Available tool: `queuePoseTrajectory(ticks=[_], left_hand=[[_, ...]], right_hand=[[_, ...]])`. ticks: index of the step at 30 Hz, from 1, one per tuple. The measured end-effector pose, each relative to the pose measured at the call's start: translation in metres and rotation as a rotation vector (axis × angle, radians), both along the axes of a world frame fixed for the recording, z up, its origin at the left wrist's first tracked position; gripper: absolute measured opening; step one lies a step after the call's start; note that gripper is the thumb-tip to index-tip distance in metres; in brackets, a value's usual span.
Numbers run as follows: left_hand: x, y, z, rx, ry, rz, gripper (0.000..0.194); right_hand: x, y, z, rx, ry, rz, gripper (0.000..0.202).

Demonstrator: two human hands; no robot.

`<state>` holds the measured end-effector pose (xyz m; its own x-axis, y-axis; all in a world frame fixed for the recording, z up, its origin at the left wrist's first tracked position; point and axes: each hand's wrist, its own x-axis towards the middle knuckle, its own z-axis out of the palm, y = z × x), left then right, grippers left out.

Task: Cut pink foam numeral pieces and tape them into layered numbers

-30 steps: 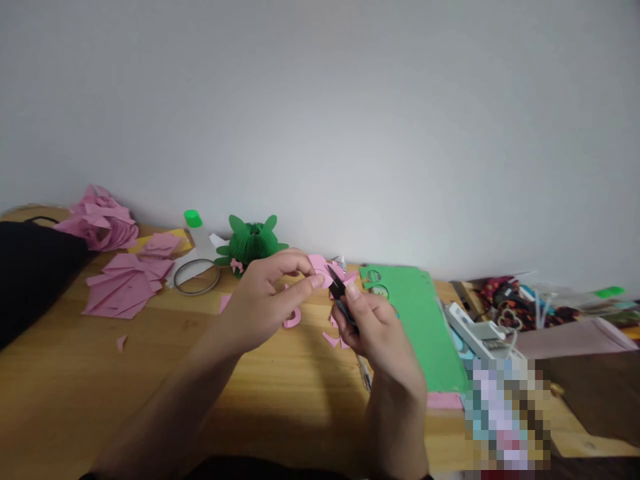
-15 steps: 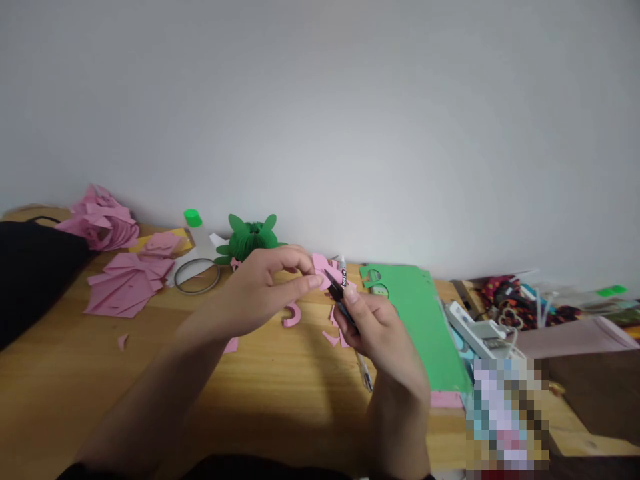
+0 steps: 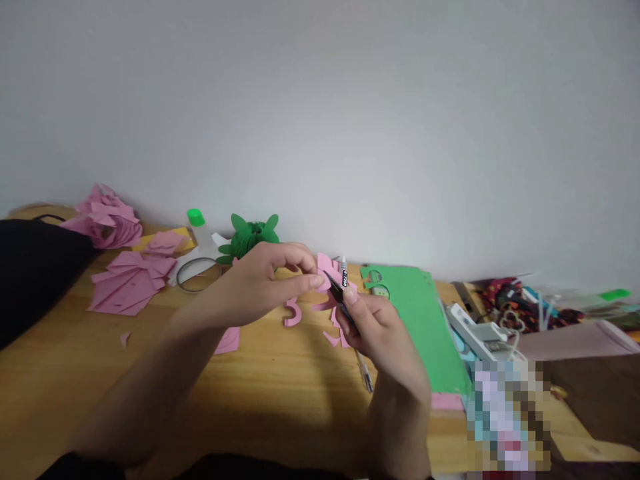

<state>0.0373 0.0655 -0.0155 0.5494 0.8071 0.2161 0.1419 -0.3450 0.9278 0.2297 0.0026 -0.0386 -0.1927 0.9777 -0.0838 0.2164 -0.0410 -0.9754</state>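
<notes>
Between thumb and fingers, my left hand [image 3: 275,277] pinches a small pink paper piece [image 3: 326,264] above the wooden table [image 3: 280,393]. My right hand [image 3: 373,323] is closed around a black pointed tool [image 3: 334,287], which looks like small scissors; its tip lies against the pink paper. Below the hands, a curved pink cutout shaped like a 3 [image 3: 293,312] lies on the table. More pink scraps [image 3: 331,339] are beside it. Behind the tool is a glue tube [image 3: 344,272], partly hidden.
A green paper figure [image 3: 255,237], a glue bottle with green cap [image 3: 196,217], a tape roll [image 3: 199,275] and folded pink paper [image 3: 133,283] are at the back left. Green sheets [image 3: 425,327] and a white power strip [image 3: 473,332] lie right.
The left hand has shifted slightly, and the held pink paper has turned a little more upright. More of the 3-shaped cutout shows. The view has moved slightly.
</notes>
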Motion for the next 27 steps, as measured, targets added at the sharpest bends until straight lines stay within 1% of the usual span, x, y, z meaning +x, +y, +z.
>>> queuePoseTrajectory(ticks=[6,9,17,27], left_hand=[[-0.0004,0.0005,0.0047,0.045,0.051,0.011,0.023],[-0.0006,0.0009,0.0044,0.024,0.037,0.007,0.022],[-0.0021,0.0046,0.0032,-0.017,0.042,-0.039,0.023],[-0.0034,0.0065,0.0091,-0.004,0.082,-0.094,0.021]], right_hand=[[0.0015,0.0003,-0.0012,0.001,-0.014,0.006,0.062],[-0.0001,0.0004,-0.0002,-0.008,0.013,0.007,0.062],[-0.0015,0.0026,0.0026,0.001,0.017,0.022,0.063],[0.0017,0.0004,0.0001,0.018,0.010,0.032,0.060]])
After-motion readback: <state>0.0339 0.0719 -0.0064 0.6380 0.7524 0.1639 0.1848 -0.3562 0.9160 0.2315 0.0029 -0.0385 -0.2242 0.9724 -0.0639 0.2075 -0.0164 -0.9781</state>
